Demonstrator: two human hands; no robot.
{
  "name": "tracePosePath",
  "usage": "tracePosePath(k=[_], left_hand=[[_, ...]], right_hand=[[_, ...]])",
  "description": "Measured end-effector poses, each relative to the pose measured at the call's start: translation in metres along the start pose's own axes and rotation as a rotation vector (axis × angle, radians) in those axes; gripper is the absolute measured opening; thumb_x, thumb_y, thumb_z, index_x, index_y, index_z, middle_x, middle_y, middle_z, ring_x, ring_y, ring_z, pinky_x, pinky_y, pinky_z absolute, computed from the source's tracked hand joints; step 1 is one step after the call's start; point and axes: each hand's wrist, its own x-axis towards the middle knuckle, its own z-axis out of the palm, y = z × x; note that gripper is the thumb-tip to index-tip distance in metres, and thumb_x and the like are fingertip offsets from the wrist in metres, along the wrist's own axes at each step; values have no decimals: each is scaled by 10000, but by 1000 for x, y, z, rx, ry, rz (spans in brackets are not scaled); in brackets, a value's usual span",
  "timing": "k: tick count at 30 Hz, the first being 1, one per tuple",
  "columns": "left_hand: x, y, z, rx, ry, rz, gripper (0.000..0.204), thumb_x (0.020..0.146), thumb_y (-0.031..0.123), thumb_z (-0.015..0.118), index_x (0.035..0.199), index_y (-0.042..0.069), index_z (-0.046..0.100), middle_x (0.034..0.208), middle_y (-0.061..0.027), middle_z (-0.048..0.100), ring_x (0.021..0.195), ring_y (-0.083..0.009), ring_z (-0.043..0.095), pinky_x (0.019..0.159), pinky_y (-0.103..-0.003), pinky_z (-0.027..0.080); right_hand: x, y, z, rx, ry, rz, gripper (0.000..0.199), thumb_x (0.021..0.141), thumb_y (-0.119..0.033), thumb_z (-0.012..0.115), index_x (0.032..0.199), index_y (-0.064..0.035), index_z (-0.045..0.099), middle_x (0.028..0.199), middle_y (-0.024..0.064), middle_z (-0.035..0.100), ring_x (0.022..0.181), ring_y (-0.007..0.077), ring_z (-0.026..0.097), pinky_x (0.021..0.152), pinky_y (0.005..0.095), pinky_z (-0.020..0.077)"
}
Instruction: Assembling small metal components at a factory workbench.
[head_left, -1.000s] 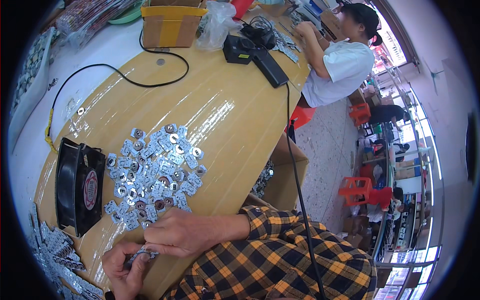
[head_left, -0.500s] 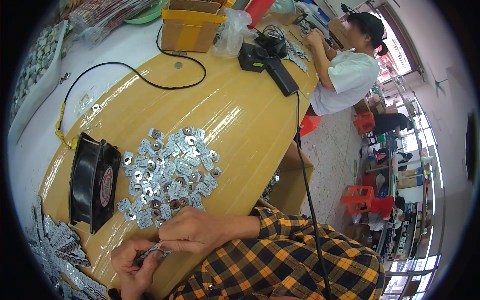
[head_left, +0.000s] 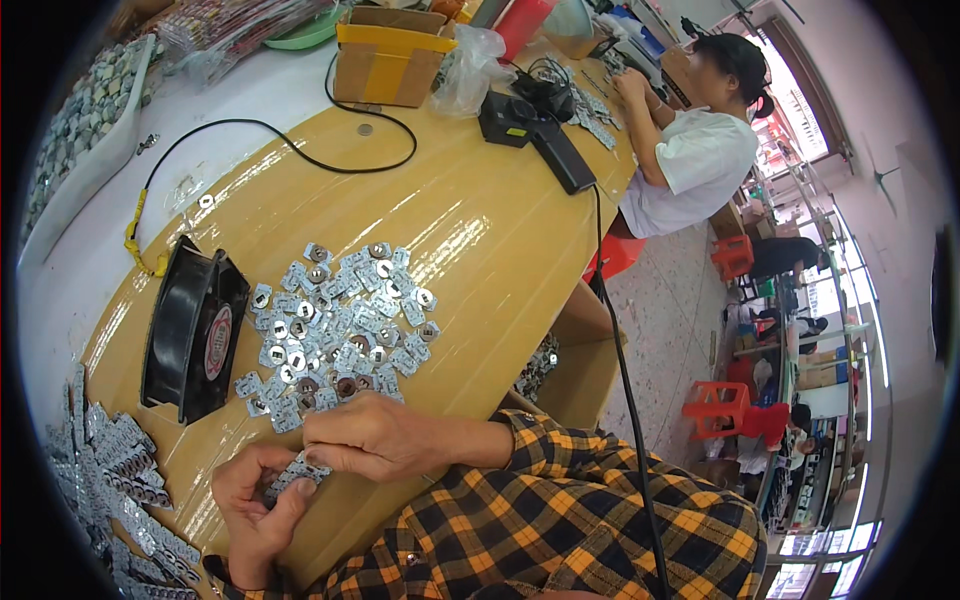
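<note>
Near the lower edge, my left hand (head_left: 258, 505) pinches a short strip of small silver-grey circuit boards (head_left: 292, 478) between thumb and fingers. My right hand (head_left: 372, 438) has its thumb and fingers closed on the upper right end of that same strip, partly covering it. Just beyond the hands spreads a loose pile of separate small boards (head_left: 345, 315), many bearing a round metal or brown disc. At the lower left lie stacked, uncut-looking strips of similar boards (head_left: 120, 465).
A black fan (head_left: 195, 335) stands left of the pile, its cord (head_left: 270, 125) curling across the table. Further back are a cardboard box (head_left: 390, 65) and a black power adapter (head_left: 560, 155). An open carton (head_left: 580, 375) sits beside the table's right edge. A co-worker (head_left: 690, 150) works at the far right.
Both hands have shifted slightly away from me with the strip. More of the strip's face shows now, and my left thumb and fingers stand further apart around it.
</note>
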Motion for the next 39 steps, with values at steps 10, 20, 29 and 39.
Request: tracePosePath(k=[10,20,29,39], left_hand=[[-1,8,-5,305,-128,239,191,770,25,736,935,15,640,783,-114,633,653,-251,622,586,-324,472],[-8,11,-9,25,-100,-61,96,901,53,662,944,-24,624,746,-55,647,583,-82,620,523,-222,478],[-4,4,-17,-408,-187,-188,121,888,67,696,944,-37,672,774,-43,676,628,-68,618,533,-191,467],[-7,-11,-2,138,132,375,183,805,4,729,983,1,687,820,-98,669,699,-166,630,571,-268,464]], right_hand=[[0,-11,-2,-57,-40,14,172,910,-70,598,769,-12,520,629,146,482,557,317,535,522,403,387],[10,-13,-7,-319,-165,-63,133,870,-70,653,784,-18,567,641,116,490,543,298,528,511,382,405],[15,-35,-3,241,-86,670,189,974,-163,565,863,-23,626,590,13,587,432,55,488,407,203,363],[7,-30,7,266,153,571,233,1003,-189,539,872,-11,611,609,5,583,472,34,502,424,170,356]])
